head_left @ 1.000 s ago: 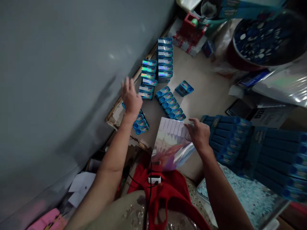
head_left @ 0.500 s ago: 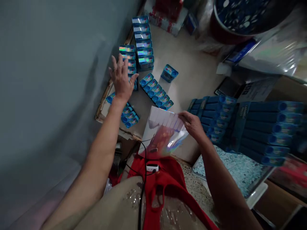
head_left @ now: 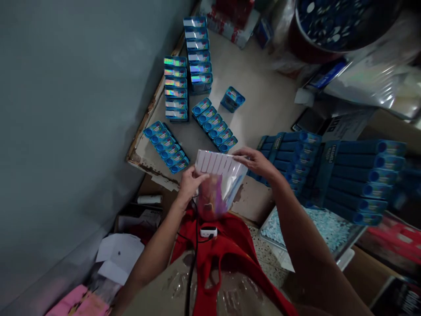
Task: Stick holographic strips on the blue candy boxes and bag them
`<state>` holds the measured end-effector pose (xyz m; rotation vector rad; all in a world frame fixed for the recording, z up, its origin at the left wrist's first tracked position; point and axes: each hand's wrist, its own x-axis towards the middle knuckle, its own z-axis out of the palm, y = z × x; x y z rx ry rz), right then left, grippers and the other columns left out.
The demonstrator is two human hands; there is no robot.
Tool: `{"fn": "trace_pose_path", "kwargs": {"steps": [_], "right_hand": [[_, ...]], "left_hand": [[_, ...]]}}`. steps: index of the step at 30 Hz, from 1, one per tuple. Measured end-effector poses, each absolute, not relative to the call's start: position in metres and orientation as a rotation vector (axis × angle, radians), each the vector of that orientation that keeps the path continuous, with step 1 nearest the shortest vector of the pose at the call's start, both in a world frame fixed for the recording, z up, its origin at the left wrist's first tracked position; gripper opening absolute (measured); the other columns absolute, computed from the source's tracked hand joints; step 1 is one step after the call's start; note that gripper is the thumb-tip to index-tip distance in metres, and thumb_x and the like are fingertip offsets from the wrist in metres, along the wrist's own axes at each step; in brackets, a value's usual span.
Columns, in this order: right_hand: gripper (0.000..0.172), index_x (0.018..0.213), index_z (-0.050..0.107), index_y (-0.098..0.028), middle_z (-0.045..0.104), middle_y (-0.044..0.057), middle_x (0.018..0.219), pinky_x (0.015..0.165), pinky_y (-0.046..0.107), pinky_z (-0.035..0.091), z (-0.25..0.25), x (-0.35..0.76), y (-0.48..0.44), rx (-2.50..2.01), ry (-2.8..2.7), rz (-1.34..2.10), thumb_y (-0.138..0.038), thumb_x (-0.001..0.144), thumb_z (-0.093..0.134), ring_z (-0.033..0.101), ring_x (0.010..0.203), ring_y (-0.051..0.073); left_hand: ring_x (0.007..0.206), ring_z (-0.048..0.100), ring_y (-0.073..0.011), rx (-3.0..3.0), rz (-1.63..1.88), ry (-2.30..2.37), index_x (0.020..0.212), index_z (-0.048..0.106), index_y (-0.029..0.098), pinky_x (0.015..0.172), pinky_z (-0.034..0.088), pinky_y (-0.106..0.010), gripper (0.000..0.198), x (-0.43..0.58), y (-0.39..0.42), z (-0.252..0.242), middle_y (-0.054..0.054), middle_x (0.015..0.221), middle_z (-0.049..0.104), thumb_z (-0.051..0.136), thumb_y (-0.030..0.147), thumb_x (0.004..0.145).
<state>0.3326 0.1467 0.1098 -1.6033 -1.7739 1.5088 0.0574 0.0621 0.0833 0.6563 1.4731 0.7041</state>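
A shiny holographic sheet (head_left: 219, 181) with a row of cut strips along its top edge hangs over the table's near edge. My left hand (head_left: 190, 181) pinches its left side, and my right hand (head_left: 255, 160) grips its top right corner. Just beyond the sheet, rows of small blue packets (head_left: 213, 126) lie on the worn table (head_left: 263, 109). Another row of blue packets (head_left: 166, 146) runs along the table's left edge. Two columns of packets with holographic labels (head_left: 176, 87) stand further back.
Stacks of long blue tubes (head_left: 329, 173) lie to the right. A tray of pale blue bits (head_left: 325, 226) sits at near right. A dark round tub (head_left: 329, 24) stands at the back. A grey wall (head_left: 72, 109) fills the left; papers (head_left: 118, 256) lie on the floor below.
My left hand drew back from the labelled packets near the wall and took hold of the sheet's left side. The sheet now hangs more upright between both hands.
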Motion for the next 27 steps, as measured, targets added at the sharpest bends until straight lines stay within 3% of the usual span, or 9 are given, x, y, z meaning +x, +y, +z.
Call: {"fn": "trace_pose_path", "kwargs": {"steps": [3,6,9,12,15,20,23,27], "right_hand": [[0.058,0.12,0.072,-0.021,0.076,0.01,0.105,0.087,0.04,0.056,0.094,0.315,0.158,-1.73,-1.619,1.341,-0.07,0.094,0.057,0.07,0.095,0.026],[0.078,0.142,0.06,-0.02,0.068,0.017,0.131,0.1,0.049,0.054,0.076,0.289,0.184,-1.828,-1.63,0.906,-0.076,0.087,0.065,0.066,0.117,0.032],[0.088,0.148,0.054,-0.021,0.062,0.019,0.142,0.107,0.055,0.051,0.061,0.268,0.219,-1.761,-1.767,0.933,-0.077,0.083,0.07,0.06,0.129,0.036],[0.09,0.153,0.047,-0.018,0.063,0.019,0.138,0.105,0.053,0.052,0.049,0.252,0.262,-1.682,-1.818,1.132,-0.075,0.086,0.069,0.063,0.123,0.035],[0.09,0.155,0.043,-0.018,0.057,0.018,0.145,0.11,0.054,0.048,0.044,0.231,0.304,-1.502,-2.01,1.092,-0.071,0.087,0.069,0.058,0.13,0.035],[0.079,0.138,0.058,-0.017,0.052,0.018,0.142,0.106,0.058,0.051,0.042,0.197,0.321,-1.565,-2.322,1.042,-0.065,0.079,0.079,0.055,0.125,0.039],[0.067,0.137,0.056,-0.021,0.046,0.019,0.148,0.1,0.06,0.052,0.038,0.194,0.302,-1.713,-2.338,0.885,-0.066,0.088,0.066,0.05,0.129,0.042],[0.073,0.144,0.05,-0.021,0.042,0.021,0.154,0.101,0.063,0.049,0.044,0.202,0.285,-1.803,-2.308,0.842,-0.074,0.093,0.053,0.044,0.136,0.046]], "left_hand": [[0.088,0.073,-0.0207,0.579,0.733,1.45,0.1,0.075,0.016,0.087,0.057,-0.032,0.046,0.047,0.043,0.096,-0.005,0.096,0.08,0.09,0.032,0.06],[0.083,0.073,-0.0205,0.495,0.74,1.491,0.105,0.075,0.017,0.081,0.058,-0.031,0.049,0.034,0.021,0.114,-0.005,0.096,0.081,0.091,0.031,0.061],[0.069,0.071,-0.0192,0.418,0.726,1.547,0.097,0.076,0.016,0.069,0.057,-0.029,0.042,0.015,-0.01,0.136,-0.004,0.083,0.079,0.092,0.028,0.061],[0.067,0.072,-0.0199,0.286,0.783,1.576,0.093,0.076,0.016,0.067,0.059,-0.03,0.04,0.0,-0.042,0.155,-0.004,0.081,0.08,0.094,0.025,0.058],[0.072,0.075,-0.0215,0.207,0.861,1.597,0.091,0.077,0.017,0.069,0.061,-0.03,0.046,-0.008,-0.055,0.172,-0.007,0.087,0.082,0.097,0.025,0.051],[0.061,0.069,-0.0188,0.271,0.767,1.619,0.074,0.074,0.018,0.063,0.06,-0.029,0.035,-0.022,-0.048,0.193,-0.003,0.07,0.076,0.096,0.022,0.046],[0.059,0.066,-0.0166,0.274,0.838,1.704,0.073,0.073,0.02,0.062,0.059,-0.027,0.036,-0.041,-0.046,0.193,0.001,0.064,0.072,0.095,0.021,0.044],[0.066,0.071,-0.0187,0.281,0.945,1.706,0.078,0.074,0.02,0.068,0.061,-0.029,0.042,-0.064,-0.042,0.185,0.0,0.074,0.077,0.092,0.019,0.04]]}}
